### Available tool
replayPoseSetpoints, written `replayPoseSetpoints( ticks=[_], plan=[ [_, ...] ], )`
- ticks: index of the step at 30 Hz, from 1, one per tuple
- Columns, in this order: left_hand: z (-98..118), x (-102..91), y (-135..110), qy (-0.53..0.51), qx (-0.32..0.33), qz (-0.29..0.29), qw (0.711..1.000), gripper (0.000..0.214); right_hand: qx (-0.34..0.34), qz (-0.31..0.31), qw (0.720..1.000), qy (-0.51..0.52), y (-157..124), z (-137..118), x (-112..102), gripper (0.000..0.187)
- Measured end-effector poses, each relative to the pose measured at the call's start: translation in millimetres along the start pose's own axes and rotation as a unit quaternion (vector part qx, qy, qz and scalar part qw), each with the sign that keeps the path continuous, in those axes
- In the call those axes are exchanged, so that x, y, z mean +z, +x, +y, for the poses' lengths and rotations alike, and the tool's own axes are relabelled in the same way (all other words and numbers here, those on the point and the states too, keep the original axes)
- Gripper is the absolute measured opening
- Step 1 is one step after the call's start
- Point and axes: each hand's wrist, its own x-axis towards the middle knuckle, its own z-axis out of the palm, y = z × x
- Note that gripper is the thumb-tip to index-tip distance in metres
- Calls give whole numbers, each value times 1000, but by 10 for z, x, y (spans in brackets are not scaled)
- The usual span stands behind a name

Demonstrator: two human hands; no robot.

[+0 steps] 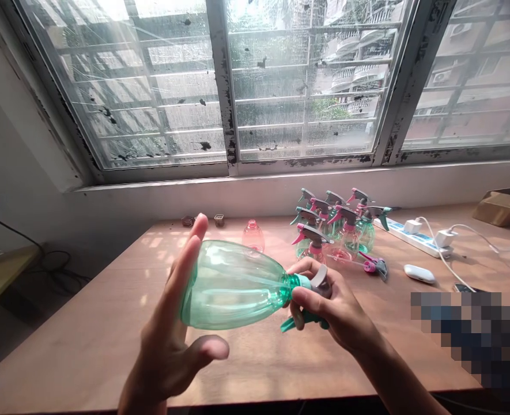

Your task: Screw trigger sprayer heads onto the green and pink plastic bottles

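Observation:
A clear green spray bottle lies sideways in the air above the table, its base to the left and its neck to the right. My right hand is closed round the spray head and collar; the green trigger pokes out below the fingers. At the bottle's base my left hand is spread, thumb apart from the upright fingers. Its palm side is against or very near the base; I cannot tell if it touches.
Behind stand a headless pink bottle and several assembled spray bottles. A loose pink-and-grey spray head lies beside them. Further right are a white earbud case, a power strip with chargers and a cardboard box.

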Motion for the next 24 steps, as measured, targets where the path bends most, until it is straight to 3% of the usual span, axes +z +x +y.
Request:
replayPoseSetpoints(
  ticks=[3,7,9,11,14,19,22,24],
  plan=[
    [-57,3,0,-50,-51,-6,997,87,-154,50,975,-153,-90,-24,10,24],
    [-106,17,4,-128,-129,-12,983,91,-366,62,859,-353,-128,-77,-25,42],
    [-100,14,5,-143,-158,-9,977,93,-422,40,815,-396,-107,-99,-42,48],
    [-83,0,5,-151,-172,-11,973,92,-434,27,805,-403,-86,-105,-43,49],
    [-58,-25,9,-141,-168,-15,976,85,-373,38,852,-365,-85,-91,-18,40],
    [-33,-15,30,-99,-112,-9,989,79,-139,47,971,-189,-95,-110,-4,25],
    [-19,2,42,-78,-79,-21,994,81,-29,13,997,-66,-65,-145,-34,31],
    [-15,5,40,-76,-74,-32,994,83,1,-2,1000,-27,-49,-155,-49,33]
  ],
)
